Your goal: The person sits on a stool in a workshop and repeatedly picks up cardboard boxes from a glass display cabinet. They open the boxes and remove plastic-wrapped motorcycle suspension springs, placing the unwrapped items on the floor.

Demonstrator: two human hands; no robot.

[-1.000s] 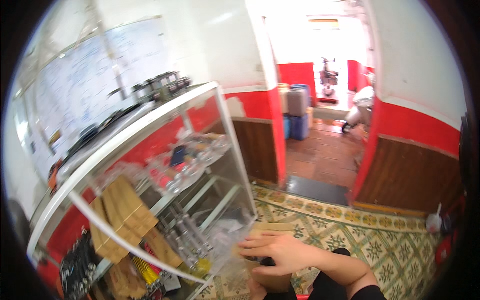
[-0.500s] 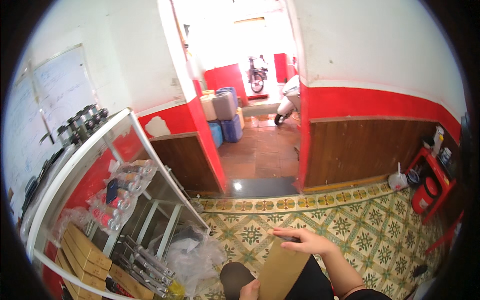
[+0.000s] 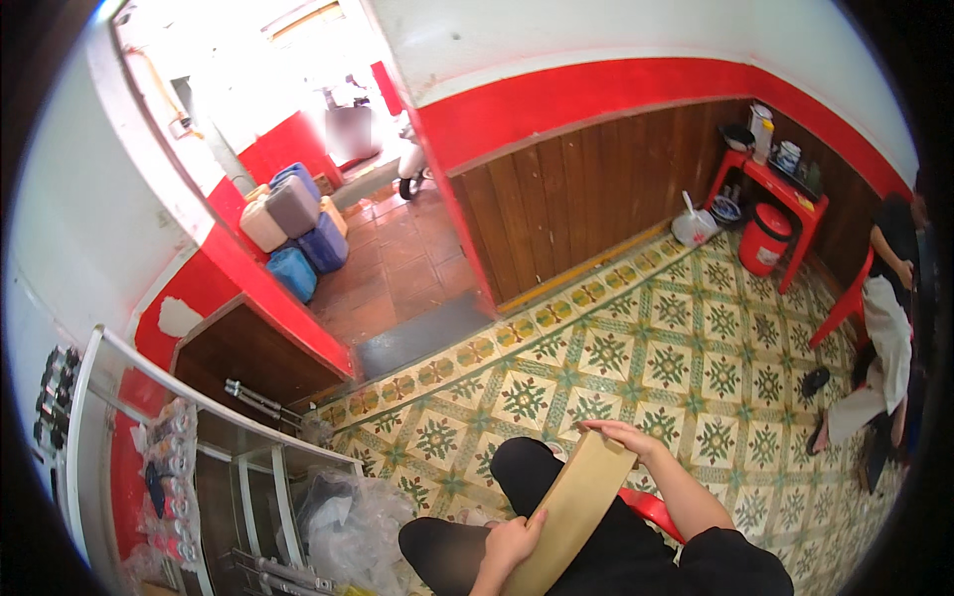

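Observation:
A long, narrow brown cardboard box [image 3: 578,505] lies slanted above my lap, its far end pointing up and right. My left hand [image 3: 513,542] grips its near left side, the thumb on the upper face. My right hand [image 3: 624,438] is closed over the far end, fingers bent across the edge. The box looks closed, and its underside is hidden. My knees [image 3: 527,475] in dark trousers are below and to the left of it.
At left stands a white-framed shelf [image 3: 243,437] with wrapped metal parts and a clear plastic bag [image 3: 348,526]. Coloured jerrycans [image 3: 293,204] are past the doorway. A red table [image 3: 780,189], a red bin [image 3: 765,238] and a seated person [image 3: 884,328] are at right.
My view has swung right, bringing the seated person in and pushing the shelf leftward. Both hands keep hold of the box, and more of my left hand shows now.

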